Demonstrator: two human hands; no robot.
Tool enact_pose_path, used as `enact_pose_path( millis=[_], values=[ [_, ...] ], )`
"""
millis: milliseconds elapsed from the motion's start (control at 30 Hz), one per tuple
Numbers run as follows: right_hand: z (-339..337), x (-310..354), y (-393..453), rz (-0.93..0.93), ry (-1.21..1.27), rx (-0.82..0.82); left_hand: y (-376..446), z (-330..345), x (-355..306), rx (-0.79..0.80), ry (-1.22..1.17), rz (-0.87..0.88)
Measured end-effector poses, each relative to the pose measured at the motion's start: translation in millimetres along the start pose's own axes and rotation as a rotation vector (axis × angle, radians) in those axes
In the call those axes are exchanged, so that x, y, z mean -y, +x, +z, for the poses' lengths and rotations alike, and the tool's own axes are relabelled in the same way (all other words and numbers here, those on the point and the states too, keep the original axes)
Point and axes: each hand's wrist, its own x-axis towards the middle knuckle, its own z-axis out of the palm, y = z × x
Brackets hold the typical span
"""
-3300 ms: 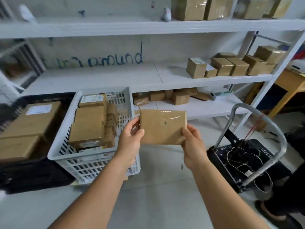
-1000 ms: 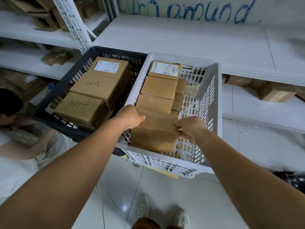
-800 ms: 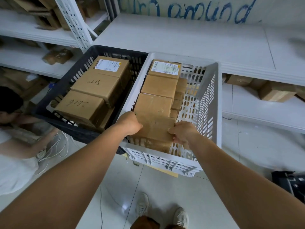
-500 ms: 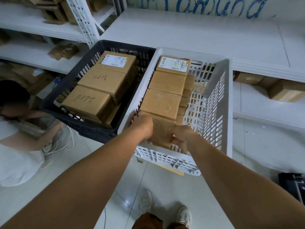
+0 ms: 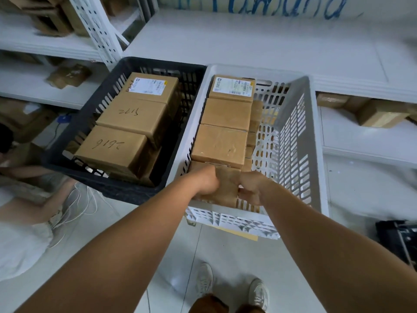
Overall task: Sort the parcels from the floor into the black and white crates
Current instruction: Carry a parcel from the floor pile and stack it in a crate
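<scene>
Fingers of both hands, left hand (image 5: 206, 180) and right hand (image 5: 250, 185), clasp the parcel (image 5: 226, 185); ease it flat beneath them, inside the white crate (image 5: 313, 141).

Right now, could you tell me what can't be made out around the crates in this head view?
- Parcel in the white crate: mostly covered by the left hand and right hand.
- Lower layers in the black crate: hidden under the top boxes.
- Label on the far white-crate box: print too small to read.
- Blue wall writing: cut off by the top edge.
</scene>
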Motion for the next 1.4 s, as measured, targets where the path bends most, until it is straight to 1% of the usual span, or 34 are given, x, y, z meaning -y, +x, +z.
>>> enact_pose_path(
  millis=[67, 167, 267, 333, 433, 567, 633, 733, 833, 900, 1100, 1367, 1400],
  values=[
    [-1.2, 3.8, -5.9, 0.002, 0.044, -0.018, -3.0, -5.7, -3.0, -0.05, -0.079, 0.019],
    [-6.5, 10.8, -26.7, -0.024, 0.11, -0.117, -11.7, -13.1, -15.5, -0.117, -0.251, 0.058],
    [-17.4, 13.5, -46.4, -0.103, 0.229, -0.141, -21.2, -16.8, -33.0, -0.159, -0.442, 0.085],
    [-27.2, 14.7, -58.5, -0.167, 0.318, -0.188, -28.4, -17.2, -46.9, -0.203, -0.544, 0.105],
    [-40.1, 12.4, -72.4, -0.258, 0.421, -0.273, -35.7, -11.0, -69.1, -0.243, -0.655, 0.134],
    [-63.8, -3.9, -98.1, -0.304, 0.547, -0.382, -45.9, 6.3, -103.8, -0.251, -0.765, 0.169],
    [-82.5, -19.1, -113.8, -0.318, 0.619, -0.442, -52.1, 19.4, -125.6, -0.208, -0.778, 0.214],
    [-114.9, -51.6, -141.4, -0.343, 0.754, -0.489, -69.0, 46.7, -162.5, -0.132, -0.793, 0.278],
    [-149.3, -95.3, -169.6, -0.354, 0.859, -0.577, -95.1, 83.3, -202.4, -0.083, -0.801, 0.337],
    [-169.2, -127.6, -189.7, -0.363, 0.928, -0.627, -114.5, 111.4, -226.4, -0.021, -0.79, 0.375],
    [-218.6, -229.1, -249.2, -0.334, 1.079, -0.761, -173.2, 204.2, -287.3, 0.134, -0.694, 0.458],
    [-264.1, -362.5, -323.5, -0.259, 1.314, -1.018, -253.6, 330.9, -353.3, 0.413, -0.527, 0.584],
    [-266.9, -375.5, -329.2, -0.243, 1.336, -1.031, -261.2, 342.5, -358.2, 0.444, -0.505, 0.596]
  ],
)
